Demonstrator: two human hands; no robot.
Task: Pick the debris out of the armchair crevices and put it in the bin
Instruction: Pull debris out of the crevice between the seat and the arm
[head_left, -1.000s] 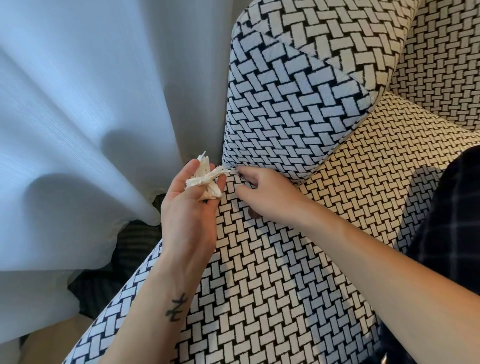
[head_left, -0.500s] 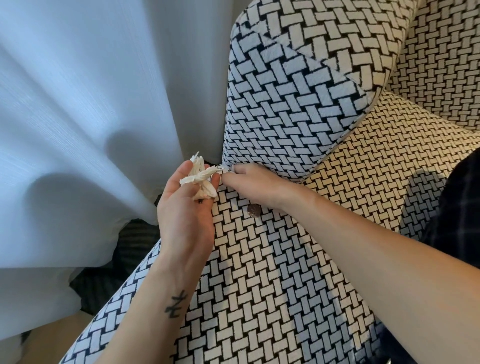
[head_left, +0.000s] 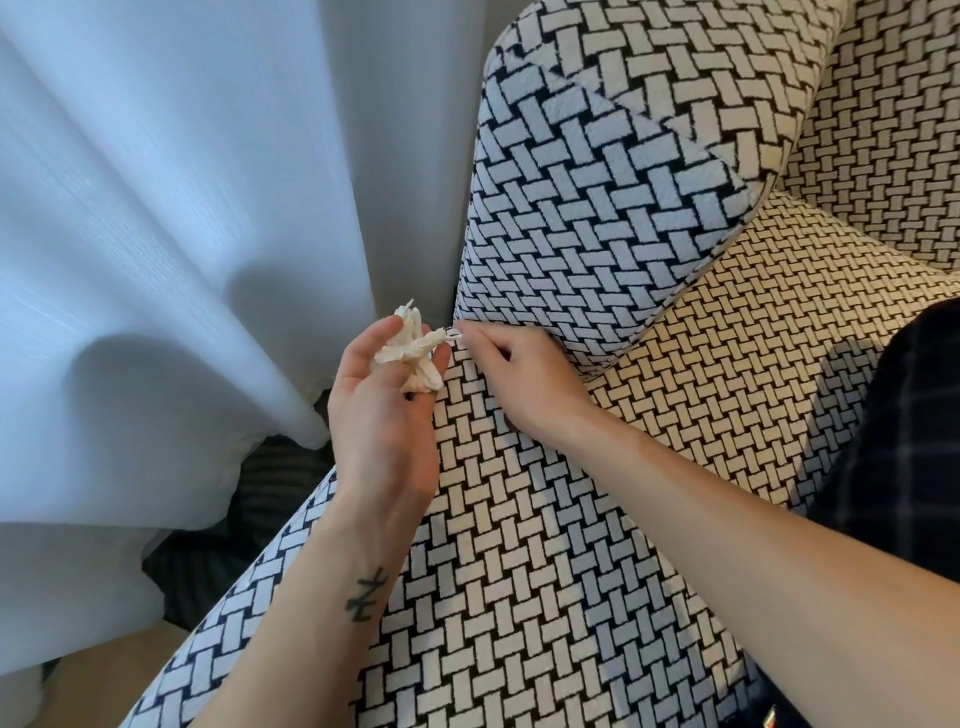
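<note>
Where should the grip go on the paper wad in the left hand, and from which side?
Grip the twisted strand that juts right out of the paper wad, coming in from the armchair side. The left hand cups the bulk from below and left, so that tail is the clearest part.

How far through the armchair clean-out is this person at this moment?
Partly done: the left hand holds a wad of crumpled white paper scraps already picked out. In hand: the right hand works its fingertips at the crevice between the black-and-white woven armchair's seat and its side cushion; whether they grip anything is unclear. Left: binning it all; no bin is in view.
</note>
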